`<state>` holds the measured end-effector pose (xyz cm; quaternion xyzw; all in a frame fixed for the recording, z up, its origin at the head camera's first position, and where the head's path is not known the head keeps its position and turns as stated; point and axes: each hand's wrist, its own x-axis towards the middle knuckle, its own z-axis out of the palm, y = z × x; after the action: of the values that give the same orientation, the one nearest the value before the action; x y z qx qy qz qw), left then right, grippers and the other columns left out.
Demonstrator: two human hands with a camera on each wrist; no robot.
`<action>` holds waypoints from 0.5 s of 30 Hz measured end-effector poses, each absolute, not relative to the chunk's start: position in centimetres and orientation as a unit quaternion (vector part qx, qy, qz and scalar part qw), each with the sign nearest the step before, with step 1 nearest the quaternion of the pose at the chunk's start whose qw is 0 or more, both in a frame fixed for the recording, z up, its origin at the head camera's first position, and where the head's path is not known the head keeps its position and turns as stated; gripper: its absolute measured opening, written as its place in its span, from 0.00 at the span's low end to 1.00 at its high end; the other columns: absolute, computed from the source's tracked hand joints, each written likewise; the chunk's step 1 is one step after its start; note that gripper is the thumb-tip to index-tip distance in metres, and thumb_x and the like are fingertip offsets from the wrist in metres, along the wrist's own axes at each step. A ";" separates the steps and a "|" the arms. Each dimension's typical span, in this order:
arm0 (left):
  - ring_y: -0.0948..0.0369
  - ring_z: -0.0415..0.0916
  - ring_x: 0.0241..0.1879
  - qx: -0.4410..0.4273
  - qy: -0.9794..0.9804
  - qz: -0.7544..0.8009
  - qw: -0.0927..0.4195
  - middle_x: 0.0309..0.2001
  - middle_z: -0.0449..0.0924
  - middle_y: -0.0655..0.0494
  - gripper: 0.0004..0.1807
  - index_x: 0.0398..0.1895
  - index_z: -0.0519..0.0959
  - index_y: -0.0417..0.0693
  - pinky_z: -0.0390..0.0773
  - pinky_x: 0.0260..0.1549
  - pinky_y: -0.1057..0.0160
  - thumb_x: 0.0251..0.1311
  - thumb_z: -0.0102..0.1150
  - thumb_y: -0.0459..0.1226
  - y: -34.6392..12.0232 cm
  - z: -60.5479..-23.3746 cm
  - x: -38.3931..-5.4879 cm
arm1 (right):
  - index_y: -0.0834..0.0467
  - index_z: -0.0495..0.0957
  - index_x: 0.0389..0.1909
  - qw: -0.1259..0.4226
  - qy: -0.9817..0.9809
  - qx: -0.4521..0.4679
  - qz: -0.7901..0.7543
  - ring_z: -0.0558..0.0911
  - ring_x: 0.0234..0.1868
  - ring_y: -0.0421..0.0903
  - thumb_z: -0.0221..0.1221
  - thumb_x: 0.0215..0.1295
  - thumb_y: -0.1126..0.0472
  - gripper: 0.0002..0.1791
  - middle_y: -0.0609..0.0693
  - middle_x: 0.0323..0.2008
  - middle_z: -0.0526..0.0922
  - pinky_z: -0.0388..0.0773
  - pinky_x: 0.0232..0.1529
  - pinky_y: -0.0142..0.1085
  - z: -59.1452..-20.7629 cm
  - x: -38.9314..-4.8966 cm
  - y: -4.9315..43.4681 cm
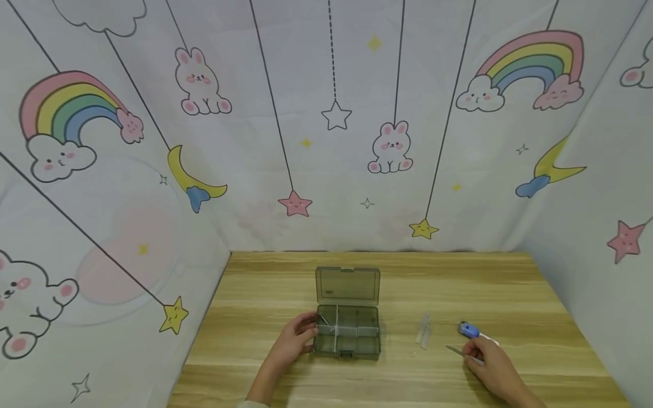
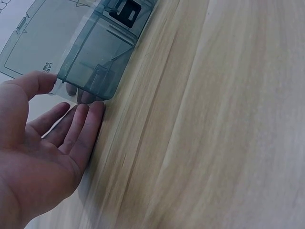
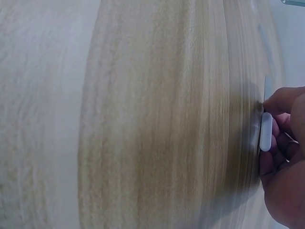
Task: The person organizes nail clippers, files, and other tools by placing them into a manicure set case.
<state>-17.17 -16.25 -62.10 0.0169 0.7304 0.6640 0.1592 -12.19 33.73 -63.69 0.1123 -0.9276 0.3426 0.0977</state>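
A translucent grey-green compartment box [image 1: 347, 343] stands on the table, its lid [image 1: 348, 286] raised at the back. My left hand [image 1: 292, 344] is at the box's left side; in the left wrist view its fingertips touch the end wall of the box [image 2: 95, 67]. A small metallic item [image 1: 325, 322] lies in the back left compartment. My right hand [image 1: 492, 367] pinches a thin grey pointed metal piece [image 1: 453, 349] low over the table. Beside those fingers are a blue-bodied tool [image 1: 468, 329] and, in the right wrist view, a rounded white piece [image 3: 266, 132].
Small clear plastic strips [image 1: 424, 330] lie on the wood-grain table [image 1: 265, 283] between the box and my right hand. A patterned cloth backdrop [image 1: 347, 215] rises along the table's back and sides.
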 end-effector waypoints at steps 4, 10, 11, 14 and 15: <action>0.40 0.71 0.69 0.019 0.728 0.666 0.164 0.71 0.70 0.29 0.31 0.77 0.65 0.33 0.86 0.49 0.49 0.77 0.58 0.36 -16.3 -62.1 -17.1 | 0.50 0.79 0.29 0.102 -0.927 0.114 0.342 0.71 0.30 0.30 0.73 0.51 0.74 0.17 0.36 0.28 0.74 0.73 0.31 0.32 -64.0 -12.2 33.8; 0.40 0.71 0.69 0.018 0.727 0.666 0.167 0.71 0.69 0.29 0.31 0.77 0.64 0.33 0.86 0.50 0.49 0.77 0.58 0.37 -16.3 -61.9 -17.0 | 0.49 0.78 0.29 0.126 -0.924 0.130 0.337 0.71 0.29 0.29 0.73 0.48 0.75 0.18 0.34 0.28 0.73 0.71 0.29 0.32 -64.3 -12.3 33.9; 0.40 0.70 0.69 0.018 0.727 0.666 0.167 0.71 0.69 0.29 0.31 0.77 0.64 0.33 0.86 0.50 0.49 0.77 0.58 0.37 -16.2 -61.9 -17.0 | 0.49 0.78 0.28 0.132 -0.923 0.133 0.336 0.71 0.29 0.29 0.73 0.47 0.75 0.19 0.33 0.28 0.73 0.71 0.29 0.32 -64.3 -12.3 33.9; 0.40 0.70 0.70 0.018 0.727 0.666 0.167 0.71 0.69 0.29 0.31 0.77 0.64 0.33 0.86 0.50 0.49 0.77 0.58 0.37 -16.3 -62.0 -17.0 | 0.49 0.78 0.28 0.145 -0.920 0.138 0.336 0.71 0.29 0.29 0.72 0.45 0.75 0.19 0.34 0.27 0.74 0.71 0.29 0.32 -64.3 -12.3 33.7; 0.39 0.70 0.70 0.017 0.727 0.666 0.166 0.71 0.69 0.29 0.31 0.78 0.65 0.34 0.86 0.50 0.49 0.77 0.58 0.37 -16.3 -62.0 -17.0 | 0.49 0.78 0.28 0.147 -0.920 0.139 0.337 0.71 0.29 0.29 0.71 0.44 0.75 0.18 0.35 0.27 0.74 0.71 0.29 0.31 -64.3 -12.3 33.7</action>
<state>-17.03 -16.28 -61.99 0.0174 0.7270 0.6660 0.1665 -12.30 33.69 -64.32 0.1386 -0.9196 0.3369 0.1468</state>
